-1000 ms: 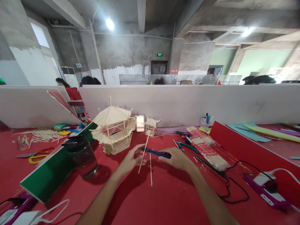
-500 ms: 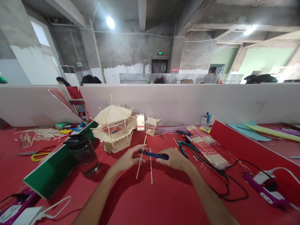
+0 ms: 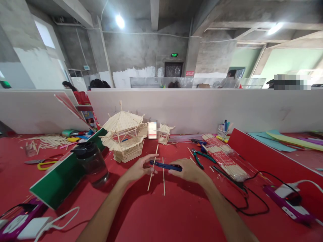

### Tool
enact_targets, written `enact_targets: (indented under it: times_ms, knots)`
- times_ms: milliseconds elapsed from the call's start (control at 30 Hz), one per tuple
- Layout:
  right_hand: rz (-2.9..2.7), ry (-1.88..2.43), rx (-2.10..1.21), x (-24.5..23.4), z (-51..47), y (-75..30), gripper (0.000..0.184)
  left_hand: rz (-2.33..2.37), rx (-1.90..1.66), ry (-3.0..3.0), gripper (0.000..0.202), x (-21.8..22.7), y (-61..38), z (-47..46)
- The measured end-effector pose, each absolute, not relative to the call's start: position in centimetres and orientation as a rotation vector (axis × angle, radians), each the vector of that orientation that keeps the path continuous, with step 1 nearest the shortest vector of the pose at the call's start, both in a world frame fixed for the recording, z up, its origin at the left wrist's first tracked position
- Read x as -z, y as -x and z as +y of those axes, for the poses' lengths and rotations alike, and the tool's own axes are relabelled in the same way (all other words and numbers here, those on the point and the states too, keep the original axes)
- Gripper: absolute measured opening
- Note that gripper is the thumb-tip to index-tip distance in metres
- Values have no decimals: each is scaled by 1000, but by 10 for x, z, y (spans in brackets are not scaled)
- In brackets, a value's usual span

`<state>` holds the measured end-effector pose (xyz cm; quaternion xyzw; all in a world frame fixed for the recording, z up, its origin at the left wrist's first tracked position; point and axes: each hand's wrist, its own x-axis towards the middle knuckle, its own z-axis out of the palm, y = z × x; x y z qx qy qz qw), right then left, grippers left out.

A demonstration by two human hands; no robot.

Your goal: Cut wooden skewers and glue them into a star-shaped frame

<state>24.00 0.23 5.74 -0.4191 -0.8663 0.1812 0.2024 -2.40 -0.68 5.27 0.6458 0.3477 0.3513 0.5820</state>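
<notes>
My left hand [image 3: 138, 169] pinches a thin wooden stick [image 3: 149, 183] between thumb and fingers, and the stick slants over the red table. In my right hand [image 3: 190, 169] is a slim dark blue hand tool [image 3: 165, 165], seen edge-on, so its exact kind is unclear. Its far end reaches across to the held stick, beside my left fingertips. A second wooden stick [image 3: 164, 185] lies between my hands, passing beneath the tool. Beyond my left hand stands a pavilion model [image 3: 126, 134] built of sticks, with a smaller pavilion [image 3: 164, 134] to its right.
A dark water bottle [image 3: 92, 164] stands by a green divider [image 3: 59, 181] on the left. To the right lie green-handled pliers [image 3: 199, 158], packs of sticks [image 3: 224, 161], a black cable [image 3: 257, 213] and a purple power strip [image 3: 287, 205]. A white partition [image 3: 196, 107] runs along the back.
The view has shifted slightly, moving the scene a little right and up. Both hands keep their hold on the stick and the tool, nearly unmoved.
</notes>
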Motion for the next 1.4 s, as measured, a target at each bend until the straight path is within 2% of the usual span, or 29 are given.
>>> enact_targets:
  times_ms: [433,733,933,1067,1400]
  knots:
    - [-2331,1246,-461,-49,7,-239,37,887,-972,-1422,69,-52,23,-6]
    - [-1959,1358,-547,-31,8,-212,38,890,-1272,-1013,46,-35,25,10]
    - [-1787,1275,-691,-17,2,-193,35,903,-1496,-1181,50,-32,20,14]
    - [-1711,1223,-769,-12,-3,-183,36,950,-1608,-1091,54,-28,13,14]
    - [-1643,1145,-818,-5,-6,-177,34,875,-1694,-960,49,-20,7,17]
